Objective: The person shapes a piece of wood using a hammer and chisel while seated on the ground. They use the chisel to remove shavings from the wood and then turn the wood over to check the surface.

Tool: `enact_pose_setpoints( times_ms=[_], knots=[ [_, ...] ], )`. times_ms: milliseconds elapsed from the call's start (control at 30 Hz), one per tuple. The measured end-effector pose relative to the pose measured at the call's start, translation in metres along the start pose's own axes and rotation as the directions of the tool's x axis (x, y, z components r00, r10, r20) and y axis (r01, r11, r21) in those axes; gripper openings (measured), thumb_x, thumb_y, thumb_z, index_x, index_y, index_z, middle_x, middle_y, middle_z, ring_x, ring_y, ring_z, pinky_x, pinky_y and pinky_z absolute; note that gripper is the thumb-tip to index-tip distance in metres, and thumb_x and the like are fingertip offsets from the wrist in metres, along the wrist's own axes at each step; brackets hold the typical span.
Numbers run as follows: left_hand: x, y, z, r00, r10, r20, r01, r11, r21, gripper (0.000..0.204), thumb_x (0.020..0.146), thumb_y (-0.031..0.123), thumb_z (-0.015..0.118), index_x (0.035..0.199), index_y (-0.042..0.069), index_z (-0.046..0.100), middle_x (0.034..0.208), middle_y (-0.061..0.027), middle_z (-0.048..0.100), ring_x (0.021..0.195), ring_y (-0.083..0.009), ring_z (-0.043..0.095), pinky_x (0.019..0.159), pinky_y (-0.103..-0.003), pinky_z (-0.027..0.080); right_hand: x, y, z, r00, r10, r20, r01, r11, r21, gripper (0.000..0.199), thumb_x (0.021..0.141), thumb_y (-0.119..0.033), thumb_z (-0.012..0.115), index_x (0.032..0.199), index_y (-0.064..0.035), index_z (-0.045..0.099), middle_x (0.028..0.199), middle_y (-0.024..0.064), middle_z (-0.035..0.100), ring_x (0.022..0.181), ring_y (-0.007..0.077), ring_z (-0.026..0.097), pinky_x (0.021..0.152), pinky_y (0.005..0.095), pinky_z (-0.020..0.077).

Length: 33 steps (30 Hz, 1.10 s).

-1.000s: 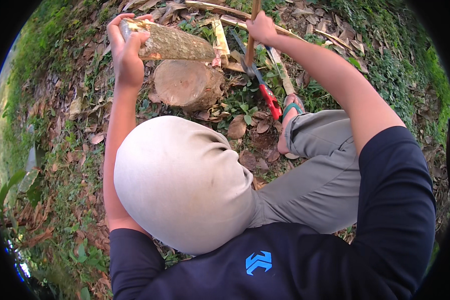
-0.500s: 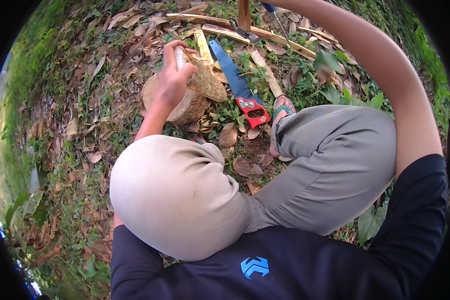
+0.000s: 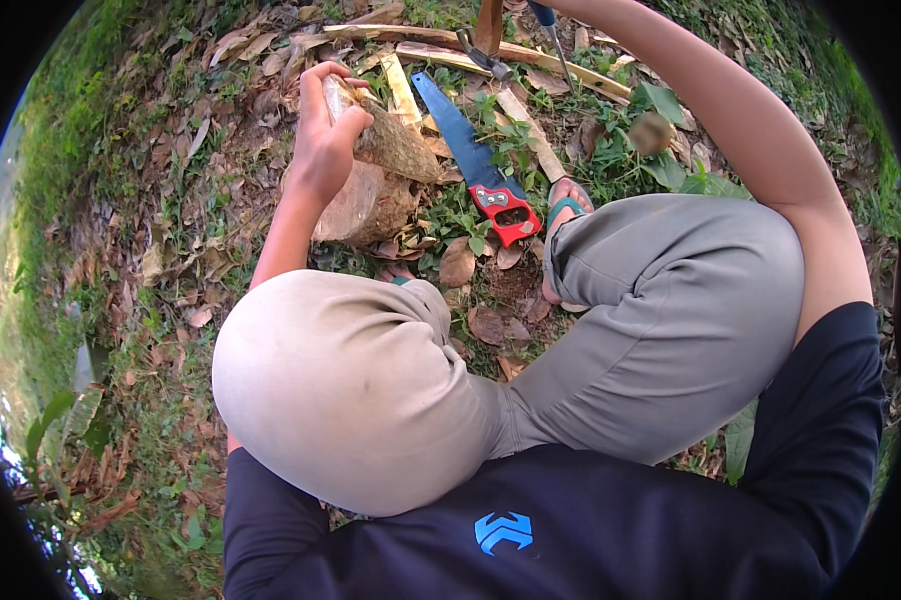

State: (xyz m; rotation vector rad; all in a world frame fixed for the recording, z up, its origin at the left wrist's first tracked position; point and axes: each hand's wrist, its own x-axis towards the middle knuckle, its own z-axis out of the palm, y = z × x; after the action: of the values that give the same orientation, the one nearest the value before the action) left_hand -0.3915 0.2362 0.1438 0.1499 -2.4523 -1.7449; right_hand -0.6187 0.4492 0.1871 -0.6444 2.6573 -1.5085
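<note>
My left hand (image 3: 325, 130) is closed around the upper end of a rough, bark-covered piece of wood (image 3: 400, 150). That piece leans over a cut log (image 3: 365, 207) lying on the ground. To the right rests a handsaw (image 3: 460, 130) with a blue blade and a red handle. My right arm reaches to the top edge, where the picture cuts off most of my right hand, hiding its grip. Nearest to it are a hammer (image 3: 487, 40) with a wooden handle and a blue-handled tool (image 3: 544, 14) with a thin metal shaft.
Long split wood strips (image 3: 420, 38) lie across the far ground. A short flat stick (image 3: 532, 137) points toward my sandalled foot (image 3: 568, 200). Dry leaves and green plants surround everything, and my bent knees take up the near middle.
My left hand has shifted a little left, and the bark-covered piece has moved with it. The whole view has also shifted slightly. The saw stays in place on the ground.
</note>
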Motion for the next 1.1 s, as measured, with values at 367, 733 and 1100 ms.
enact_pose_setpoints(
  times_ms=[367,733,1100],
  knots=[
    [-0.027,-0.005,0.024,0.988,0.151,0.042,-0.157,0.947,0.279,0.055,0.076,0.019,0.062,0.126,0.011,0.040,0.116,-0.0133,0.055,0.102,-0.0303,0.056,0.093,-0.041,0.044,-0.003,0.002,0.003,0.998,-0.069,0.001,0.069,0.996,-0.060,0.033,0.091,-0.024,0.068,0.107,0.0013,0.053,0.085,0.0201,0.069,0.076,0.0309,0.071,0.065,0.0411,0.0561],
    [-0.025,0.008,0.041,0.993,0.020,0.112,-0.035,0.990,0.134,0.051,0.079,0.019,0.060,0.125,0.010,0.040,0.111,-0.0133,0.056,0.091,-0.0242,0.058,0.083,-0.035,0.047,-0.017,0.003,0.024,0.967,-0.216,0.132,0.221,0.975,-0.025,0.033,0.090,-0.022,0.066,0.108,0.0014,0.054,0.089,0.0213,0.067,0.087,0.0351,0.068,0.079,0.0439,0.0528],
    [-0.011,-0.017,0.014,0.985,-0.134,0.104,0.145,0.984,-0.105,0.064,0.084,0.020,0.068,0.136,0.016,0.030,0.119,-0.0102,0.049,0.095,-0.0172,0.051,0.083,-0.032,0.044,-0.019,-0.119,-0.033,0.898,-0.405,0.172,0.412,0.911,-0.007,0.032,0.095,-0.021,0.066,0.114,0.0019,0.055,0.093,0.0151,0.068,0.086,0.0234,0.066,0.077,0.0366,0.0523]
  ],
)
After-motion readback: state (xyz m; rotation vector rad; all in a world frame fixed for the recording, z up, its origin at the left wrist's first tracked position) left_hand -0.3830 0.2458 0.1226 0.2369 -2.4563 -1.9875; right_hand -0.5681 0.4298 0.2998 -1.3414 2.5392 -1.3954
